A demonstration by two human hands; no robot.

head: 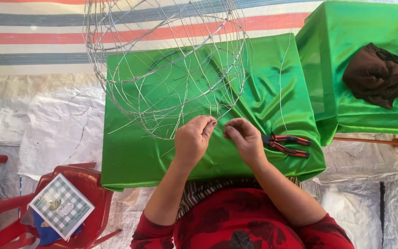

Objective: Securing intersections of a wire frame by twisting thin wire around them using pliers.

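Observation:
A round wire basket frame [166, 60] of thin silver wire stands on a table draped in shiny green cloth [130, 157]. My left hand [192, 138] pinches a thin wire at the frame's near edge. My right hand [245, 138] pinches the same wire strand just to the right, fingertips almost meeting the left hand's. Red-and-black pliers [287, 144] lie on the cloth right of my right hand. A long loose wire [282, 87] lies across the cloth behind them.
A second green-draped table [342, 69] stands at the right with a crumpled brown cloth [377, 74] on it. A red plastic chair [86, 184] at lower left holds a checked green-and-white box [61, 206]. White plastic sheeting [47, 124] covers the ground.

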